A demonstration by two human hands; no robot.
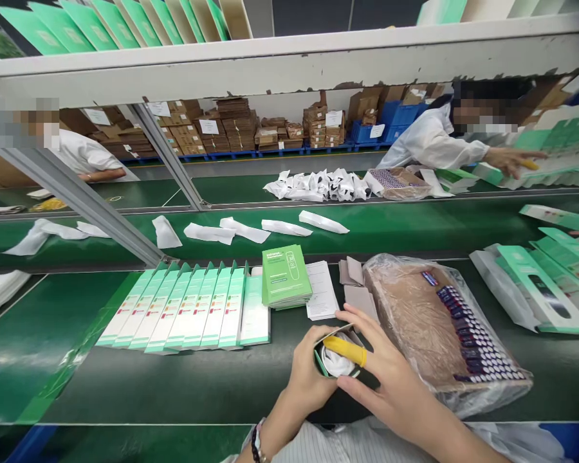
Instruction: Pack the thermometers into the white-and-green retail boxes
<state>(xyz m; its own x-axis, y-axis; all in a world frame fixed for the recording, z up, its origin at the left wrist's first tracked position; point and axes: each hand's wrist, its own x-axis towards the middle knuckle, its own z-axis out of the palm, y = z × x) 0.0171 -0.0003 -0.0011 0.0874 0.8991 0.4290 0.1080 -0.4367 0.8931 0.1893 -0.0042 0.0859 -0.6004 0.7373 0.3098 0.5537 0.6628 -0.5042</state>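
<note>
My left hand [303, 372] is wrapped round a small open carton [319, 362], its open end facing up at me. Inside the carton sits a crumpled white wrapped item [336, 361]. My right hand [390, 370] spans the carton's mouth, thumb and fingers at its edges. Its index finger wears a yellow finger cot and lies over the white item. Just beyond are a stack of green instruction booklets [285, 273], white printed leaflets [321, 289] and grey-brown card pieces [357, 286]. A row of white-and-green cartons [193, 308] lies to the left.
At right, a plastic-lined tray [410, 321] holds many batteries, with more cartons [545, 283] beyond. White pouches [284, 227] lie along the green conveyor belt [381, 231]. A shelf beam [289, 61] crosses overhead and a metal post [91, 193] slants at left. Two co-workers sit opposite.
</note>
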